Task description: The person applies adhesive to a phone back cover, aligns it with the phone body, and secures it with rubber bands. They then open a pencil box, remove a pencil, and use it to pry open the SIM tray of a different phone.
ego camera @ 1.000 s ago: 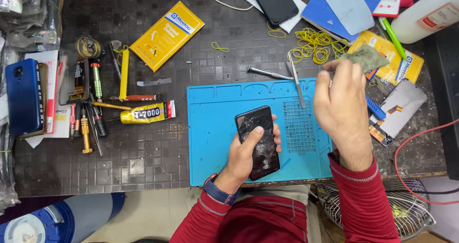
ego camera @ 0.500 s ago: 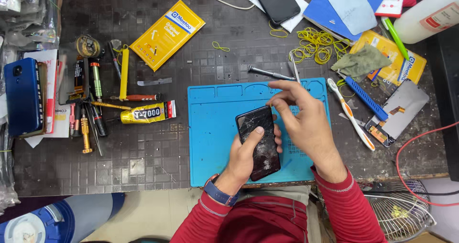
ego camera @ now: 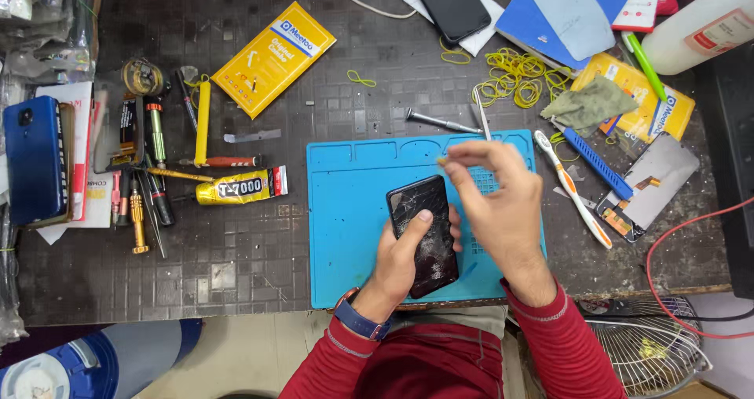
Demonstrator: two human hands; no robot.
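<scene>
Left hand (ego camera: 404,254) wrapped around a black phone (ego camera: 422,234) with cracked glass, thumb on the screen, over the blue mat (ego camera: 345,210) on the desk (ego camera: 236,265). Right hand (ego camera: 495,206) just right of the phone, fingers loosely bent, holding nothing. Tweezers (ego camera: 481,115) at the mat's far edge.

Glue tube (ego camera: 241,186), toothbrush (ego camera: 572,188), rubber bands (ego camera: 518,77)

glossy cracked-glass phone (ego camera: 424,234), matt rubbery mat (ego camera: 345,210)
</scene>
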